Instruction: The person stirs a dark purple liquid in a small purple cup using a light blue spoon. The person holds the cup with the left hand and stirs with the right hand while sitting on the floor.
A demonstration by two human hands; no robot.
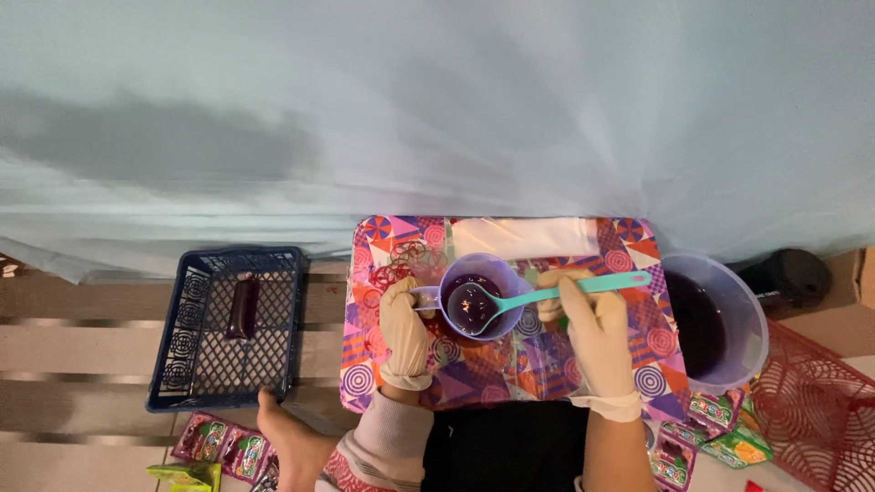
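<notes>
On a brightly patterned tray [497, 387], a small purple cup [481, 296] with dark purple liquid is kept just left of the tray's middle. Its handle is gripped by the gloved left hand [403, 333], whose fingers are closed around it at the cup's left side. A teal ladle [547, 293] is held by the gloved right hand [594, 337], fingers wrapped on the shaft; its bowl is dipped inside the cup while the handle end is pointed toward the tray's right edge.

A stack of clear plastic bags [524, 237] is laid along the tray's far edge, just beyond the cup. A large purple jug [715, 323] of the same dark liquid is set right against the tray's right edge, with a red basket [816, 405] crowding it from the right and colourful sachets [715, 442] packed below. Little open room is left on that side.

To the left, a gap of slatted wooden bench [82, 351] is seen between the tray and a dark blue basket [228, 328], in which one filled dark purple tube [242, 307] is laid. A bare foot [287, 437] is placed at that basket's near corner, with more sachets [219, 446] beside it. Behind everything, a pale blue sheet [437, 109] is hung, closing off the far side.
</notes>
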